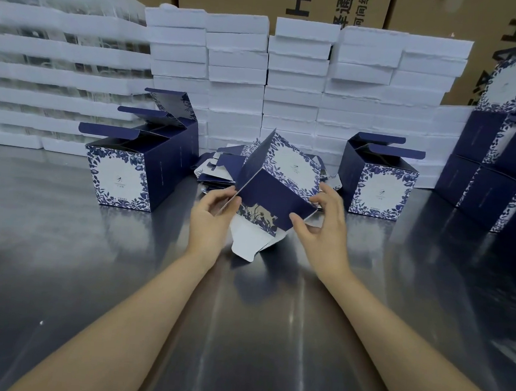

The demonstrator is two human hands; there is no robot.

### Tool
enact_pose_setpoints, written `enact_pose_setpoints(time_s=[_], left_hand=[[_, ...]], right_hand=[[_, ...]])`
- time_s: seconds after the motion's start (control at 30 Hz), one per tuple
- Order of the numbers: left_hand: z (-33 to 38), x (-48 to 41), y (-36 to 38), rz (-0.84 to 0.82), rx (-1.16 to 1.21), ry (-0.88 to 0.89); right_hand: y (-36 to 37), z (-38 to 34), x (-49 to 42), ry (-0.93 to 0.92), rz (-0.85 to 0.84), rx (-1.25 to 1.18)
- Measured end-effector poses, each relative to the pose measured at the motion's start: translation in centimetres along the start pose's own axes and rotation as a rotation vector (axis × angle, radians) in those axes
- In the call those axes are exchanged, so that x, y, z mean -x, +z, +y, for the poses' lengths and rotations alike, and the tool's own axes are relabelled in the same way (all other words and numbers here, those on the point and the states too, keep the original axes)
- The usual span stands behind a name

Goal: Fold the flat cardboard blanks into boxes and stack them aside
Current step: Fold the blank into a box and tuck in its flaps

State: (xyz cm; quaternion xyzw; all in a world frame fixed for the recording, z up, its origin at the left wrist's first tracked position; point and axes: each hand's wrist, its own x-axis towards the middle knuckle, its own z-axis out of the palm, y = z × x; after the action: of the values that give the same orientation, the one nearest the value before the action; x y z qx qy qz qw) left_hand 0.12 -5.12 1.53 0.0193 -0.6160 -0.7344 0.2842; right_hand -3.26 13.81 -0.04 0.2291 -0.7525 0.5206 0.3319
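Observation:
A navy and white floral cardboard blank [277,186] is held tilted above the steel table, partly opened into a box shape, with white bottom flaps hanging toward me. My left hand [210,219] pinches its left edge. My right hand [325,223] grips its right corner, thumb on the navy panel. Behind it lies a pile of flat blanks [219,168]. Folded boxes with open top flaps stand at the left [124,173] and at the right [379,185]. A stack of closed boxes [503,169] rises at the far right.
The steel table [92,275] stretches toward me. White foam trays [295,85] are stacked in a wall along the back, with clear-topped stacks [55,68] at the left. Brown shipping cartons [279,1] stand behind them.

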Motion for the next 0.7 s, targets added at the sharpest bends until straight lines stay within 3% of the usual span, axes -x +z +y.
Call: enact_pose_setpoints(time_s=[0.2, 0.33, 0.5, 0.7], left_hand=[[-0.6, 0.9, 0.3, -0.317, -0.426, 0.358], [-0.7, 1.4, 0.5, -0.381, -0.511, 0.505], [-1.1, 0.8, 0.0, -0.306, -0.400, 0.411], [-1.5, 0.2, -0.4, -0.265, -0.321, 0.317]], right_hand=[[-0.2, 0.5, -0.2, 0.138, 0.146, -0.011], [-0.4, 0.4, -0.3, 0.184, 0.183, -0.083], [-0.3, 0.1, -0.3, 0.114, 0.118, -0.081], [-0.7, -0.1, -0.1, 0.053, -0.100, -0.133]])
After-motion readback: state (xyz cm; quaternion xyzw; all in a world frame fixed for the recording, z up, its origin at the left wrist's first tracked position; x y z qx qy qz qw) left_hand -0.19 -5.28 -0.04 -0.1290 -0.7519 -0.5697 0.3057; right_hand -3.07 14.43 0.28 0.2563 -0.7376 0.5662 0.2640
